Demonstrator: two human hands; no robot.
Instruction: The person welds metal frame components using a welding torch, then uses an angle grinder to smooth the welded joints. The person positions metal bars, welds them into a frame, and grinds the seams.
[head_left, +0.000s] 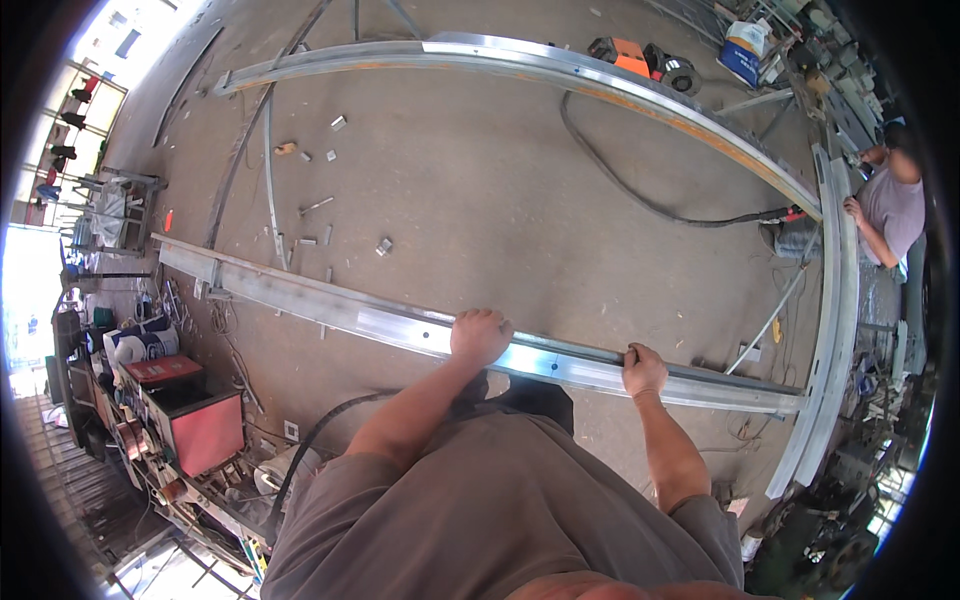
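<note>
A long, shiny metal beam (400, 330) with small dark holes in its face runs across in front of my body, from far left to lower right. My left hand (481, 337) is wrapped over its upper edge near the middle. Farther right along the same beam, my right hand (645, 370) grips that edge too, its fingertips partly hidden behind the metal. The beam's right end meets a crosswise pair of metal rails (836, 300). A second long beam (560, 66), with rusty brown patches along its lower side, spans the far side of the frame.
At the right rails another person (888, 205) is at work. Metal offcuts (384, 246) lie on the floor (450, 180). A dark cable (620, 185) curves toward the right rails. An orange and black machine (625, 57) sits beyond the far beam; a red box (205, 425) stands lower left.
</note>
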